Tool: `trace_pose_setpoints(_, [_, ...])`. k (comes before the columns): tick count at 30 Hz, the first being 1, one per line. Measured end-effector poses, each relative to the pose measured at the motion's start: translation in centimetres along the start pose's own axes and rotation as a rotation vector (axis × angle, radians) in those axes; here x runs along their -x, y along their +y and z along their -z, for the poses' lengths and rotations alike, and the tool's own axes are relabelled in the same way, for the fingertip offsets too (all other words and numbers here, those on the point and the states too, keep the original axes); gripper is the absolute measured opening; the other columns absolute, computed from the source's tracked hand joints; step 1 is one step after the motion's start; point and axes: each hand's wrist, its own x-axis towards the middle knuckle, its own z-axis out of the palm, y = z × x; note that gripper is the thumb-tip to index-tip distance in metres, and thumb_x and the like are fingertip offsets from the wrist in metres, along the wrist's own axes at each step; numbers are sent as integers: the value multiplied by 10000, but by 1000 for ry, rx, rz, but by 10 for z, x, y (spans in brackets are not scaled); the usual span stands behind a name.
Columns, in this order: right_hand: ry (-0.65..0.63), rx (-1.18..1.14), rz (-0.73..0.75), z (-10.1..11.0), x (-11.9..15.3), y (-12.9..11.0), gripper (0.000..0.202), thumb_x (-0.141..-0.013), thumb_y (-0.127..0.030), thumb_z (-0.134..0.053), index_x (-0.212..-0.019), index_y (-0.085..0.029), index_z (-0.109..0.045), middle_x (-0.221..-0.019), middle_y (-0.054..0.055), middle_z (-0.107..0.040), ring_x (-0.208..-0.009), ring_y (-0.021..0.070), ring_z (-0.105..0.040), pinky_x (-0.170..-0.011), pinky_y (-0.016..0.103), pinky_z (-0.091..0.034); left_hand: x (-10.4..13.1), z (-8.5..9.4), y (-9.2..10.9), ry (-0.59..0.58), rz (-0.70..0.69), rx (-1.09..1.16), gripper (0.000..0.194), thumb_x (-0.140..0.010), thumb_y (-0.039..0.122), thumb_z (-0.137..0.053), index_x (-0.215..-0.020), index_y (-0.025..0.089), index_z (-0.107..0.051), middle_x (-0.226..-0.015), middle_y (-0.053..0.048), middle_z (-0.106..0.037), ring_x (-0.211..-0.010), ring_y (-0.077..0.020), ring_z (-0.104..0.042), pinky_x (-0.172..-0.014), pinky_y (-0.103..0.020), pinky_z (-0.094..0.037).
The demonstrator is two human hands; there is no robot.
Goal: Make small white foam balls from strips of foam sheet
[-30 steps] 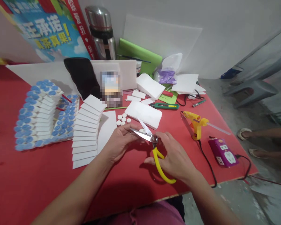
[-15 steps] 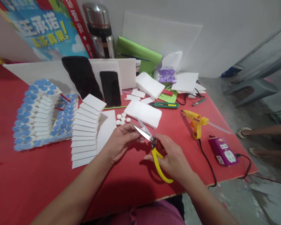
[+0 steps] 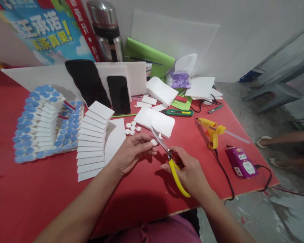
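My left hand (image 3: 138, 150) pinches a small white piece (image 3: 154, 142) between thumb and fingers. Its material I cannot make out. My right hand (image 3: 188, 172) is closed round the yellow handles of a pair of scissors (image 3: 177, 179); their blades point up and left, close to the white piece, and look nearly closed. A tiny white scrap (image 3: 160, 136) shows by the blades. Just beyond my left hand sits a cluster of small round white pieces (image 3: 133, 128). Behind the scissors lies a stack of white sheets (image 3: 155, 121).
White stepped strips (image 3: 91, 145) and a model with blue discs (image 3: 47, 125) occupy the left. A yellow glue gun (image 3: 211, 131) and purple power socket (image 3: 242, 162) stand right. Behind are a green cutter (image 3: 178, 112), a phone (image 3: 118, 94) and a steel flask (image 3: 106, 30). Someone's legs (image 3: 288, 141) show at right.
The scissors and my right hand have shifted slightly right and down, away from my left fingers. The blades have come closer together, and the white piece now shows plainly.
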Motion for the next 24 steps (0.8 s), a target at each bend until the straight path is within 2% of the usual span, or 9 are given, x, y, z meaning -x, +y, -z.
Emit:
trace_pose_setpoints(4, [3,-39,-72,13,0,0,409,-932,-523,-682,-1172,-201,-602,-811,3,-655,-640,149,-586,-607,247,-501,1,-1,2,-14,-9,18,268,-722,196,-933,-914,154,-751,-809,-73,-800,-668,-172,-751,-659,-281,-635])
trace_pose_setpoints(7, [43,6,-85,21,1,3,453,-930,-560,-656,-1199,-206,-568,-908,43,-691,-696,173,-627,-625,267,-513,2,-1,4,-13,-38,37,255,-714,178,-937,-900,151,-765,-864,-67,-806,-709,-162,-757,-742,-296,-646])
trace_pose_setpoints(11, [73,89,-145,27,3,10,537,-927,-648,-632,-1228,-211,-552,-1033,97,-718,-779,216,-676,-659,299,-521,1,1,2,1,-45,56,277,-679,194,-962,-903,161,-803,-883,-69,-816,-759,-184,-778,-764,-300,-647])
trace_pose_setpoints(16, [108,266,-298,34,5,25,594,-915,-729,-602,-1213,-216,-577,-1010,105,-717,-846,278,-697,-700,349,-494,0,1,1,36,-73,47,252,-666,245,-976,-858,170,-831,-898,-83,-829,-787,-209,-794,-811,-326,-649])
trace_pose_setpoints(20, [114,393,-364,39,6,34,589,-929,-735,-580,-1220,-224,-575,-1016,115,-717,-877,316,-705,-682,352,-454,0,0,0,88,-132,-69,299,-686,231,-958,-958,200,-837,-925,-54,-800,-824,-191,-770,-801,-317,-642])
trace_pose_setpoints(24, [76,570,-384,38,5,37,540,-968,-664,-573,-1246,-201,-577,-1078,146,-701,-940,346,-700,-665,345,-410,1,2,-1,126,-317,-349,354,-765,248,-902,-1105,223,-805,-1047,-62,-759,-949,-190,-724,-826,-295,-615])
